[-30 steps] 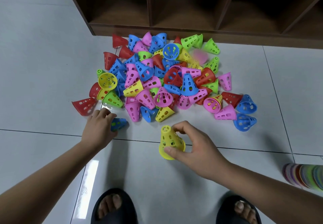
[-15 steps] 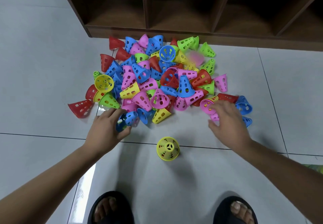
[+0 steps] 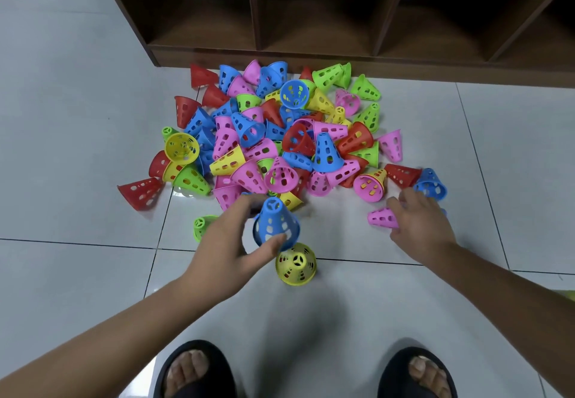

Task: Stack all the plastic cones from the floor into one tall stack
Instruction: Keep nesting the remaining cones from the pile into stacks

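the left hand (image 3: 230,242) pinches a blue perforated plastic cone (image 3: 275,225) near its wide rim, tip up, just above the yellow perforated plastic cone (image 3: 296,264) standing upright on the tiled floor (image 3: 77,273) in front of the pile of coloured plastic cones (image 3: 280,136). the right hand (image 3: 420,226) curls round the wide end of a pink perforated plastic cone (image 3: 382,218) lying on its side at the pile's near right edge. the cones look light, thin-walled and a little springy, so a soft pinch at the rim should serve, lowered straight so the base does not tip
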